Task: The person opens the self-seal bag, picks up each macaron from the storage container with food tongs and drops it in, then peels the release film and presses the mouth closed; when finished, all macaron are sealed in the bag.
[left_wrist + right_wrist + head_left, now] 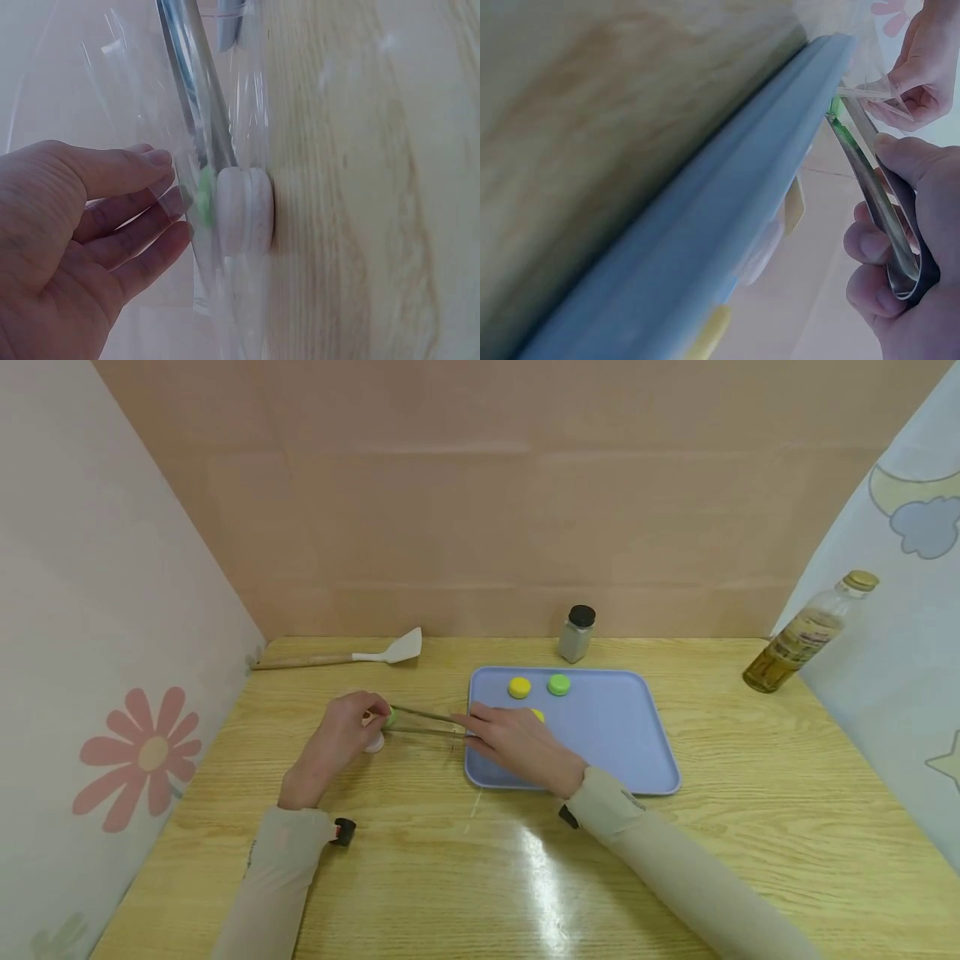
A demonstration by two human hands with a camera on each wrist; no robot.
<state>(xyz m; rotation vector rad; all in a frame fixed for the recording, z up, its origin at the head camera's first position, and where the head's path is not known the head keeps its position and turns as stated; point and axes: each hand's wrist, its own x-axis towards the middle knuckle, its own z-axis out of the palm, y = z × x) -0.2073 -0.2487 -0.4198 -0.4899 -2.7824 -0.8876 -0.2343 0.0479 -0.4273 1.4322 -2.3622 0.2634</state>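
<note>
Slender, shiny silver tongs near a green, probably round macaron

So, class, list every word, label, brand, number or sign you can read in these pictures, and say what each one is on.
No text can be read in any view.
Label on the bottle: markings show, too small and blurred to read.
Jar: no lettering can be made out.
Printed flower: a picture, no words visible.
</note>
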